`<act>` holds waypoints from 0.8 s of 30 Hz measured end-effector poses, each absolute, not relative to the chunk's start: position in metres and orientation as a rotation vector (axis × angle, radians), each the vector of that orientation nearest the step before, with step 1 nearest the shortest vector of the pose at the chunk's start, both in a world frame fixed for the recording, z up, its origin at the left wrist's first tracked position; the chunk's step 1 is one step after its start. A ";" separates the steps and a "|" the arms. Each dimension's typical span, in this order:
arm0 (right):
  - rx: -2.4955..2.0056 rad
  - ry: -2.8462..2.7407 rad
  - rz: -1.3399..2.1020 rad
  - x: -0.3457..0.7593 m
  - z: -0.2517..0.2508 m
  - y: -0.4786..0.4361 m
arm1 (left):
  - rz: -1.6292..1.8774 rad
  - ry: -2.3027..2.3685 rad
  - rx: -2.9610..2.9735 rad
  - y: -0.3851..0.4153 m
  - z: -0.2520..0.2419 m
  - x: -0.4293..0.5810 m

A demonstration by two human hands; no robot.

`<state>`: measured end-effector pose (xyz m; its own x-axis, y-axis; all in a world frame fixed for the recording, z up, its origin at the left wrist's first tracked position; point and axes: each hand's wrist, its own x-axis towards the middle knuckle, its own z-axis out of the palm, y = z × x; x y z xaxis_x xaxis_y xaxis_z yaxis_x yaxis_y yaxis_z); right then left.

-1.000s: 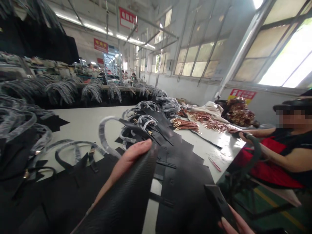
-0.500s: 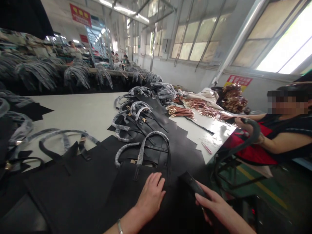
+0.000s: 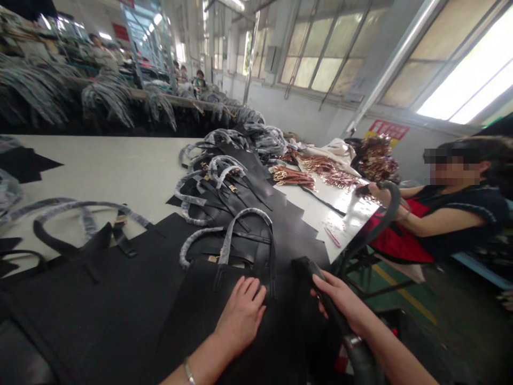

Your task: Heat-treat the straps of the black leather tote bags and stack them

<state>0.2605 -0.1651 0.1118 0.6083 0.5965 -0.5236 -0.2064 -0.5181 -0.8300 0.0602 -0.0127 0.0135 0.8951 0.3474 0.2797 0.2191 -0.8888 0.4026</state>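
Note:
A black handbag lies flat on a spread of black leather-like pieces, its wrapped handles pointing away from me. My left hand rests palm down on it just below the handles, fingers stretched out and holding nothing. In my right hand is a black hose nozzle, gripped round its handle. A thick black hose runs from it toward the bottom edge. The nozzle's tip is close to the bag's right side; whether it touches cannot be told. A gold-coloured clasp shows between the handles.
More black bags with wrapped handles overlap farther along the white table. Brown straps with gold hooks lie at its far right. A co-worker sits at right, holding a similar hose. Another bag lies left.
My right hand has moved the nozzle forward, and more of the hose shows. My left hand stays on the bag. The view has shifted slightly right and down.

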 end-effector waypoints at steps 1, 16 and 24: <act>-1.872 -0.326 1.001 0.263 0.114 -0.167 | 0.496 0.429 2.695 -0.013 0.013 0.060; -1.899 -0.533 0.985 0.245 0.112 -0.147 | 0.511 0.458 2.730 -0.015 0.017 0.062; -1.936 -0.615 1.427 0.236 0.120 -0.153 | 0.504 0.342 2.820 -0.020 0.021 0.059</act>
<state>0.2360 -0.1531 0.1202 0.2987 0.6977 -0.6512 -0.0063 -0.6809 -0.7324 0.0587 -0.0200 0.0207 0.9124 0.2721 0.3058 0.1835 -0.9397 0.2887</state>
